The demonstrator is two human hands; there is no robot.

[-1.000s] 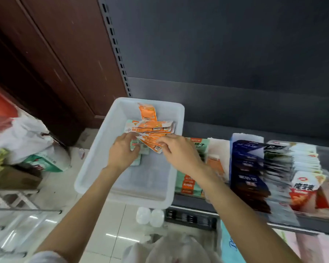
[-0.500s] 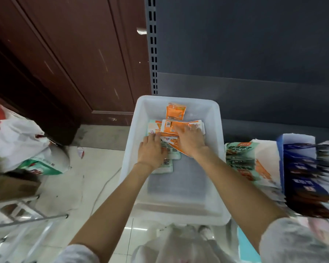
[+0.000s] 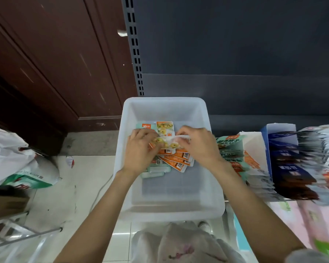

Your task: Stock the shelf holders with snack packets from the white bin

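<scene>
Dark shelf point(image 3: 235, 128) across the back, slotted upright on its left edge. White bin point(image 3: 164, 215) propped at the shelf's left end, partly over floor. Only the far half holds stock; near half bare.

Holders point(image 3: 279, 149) to the right of the bin: a blue-walled one packed with dark packets, a white one beside it carrying teal and orange packs. Further right, blurred rows, not readable.

Both hands down in the bin, meeting over the packets point(image 3: 176, 160). Left hand point(image 3: 139, 151) curled over the left side of the pile, fingertips tucked under the top packs. Right hand point(image 3: 198, 147) pinching the upper right edge of a yellow-printed packet point(image 3: 164, 142), thumb and forefinger closed on its seal. Orange packs fanned out below, barcode ends toward the camera; pale teal packs point(image 3: 154, 170) underneath, touching the bin floor. One teal and one yellow pack lying flat just behind the hands.

Judged step: gathering and squaring a handful before the lift to a holder.

For doing it well:
- Square the fan first; tap the barcode ends against the bin floor so edges line up.
- Keep like with like: orange apart from teal, matching what each holder shows.
- Grip the stack by its sides, not by one seal; a single pinched pack likely to slide out of the bunch.
- Take a modest handful; holders look near full.
- Steady the bin, given its overhang, when lifting out.
</scene>
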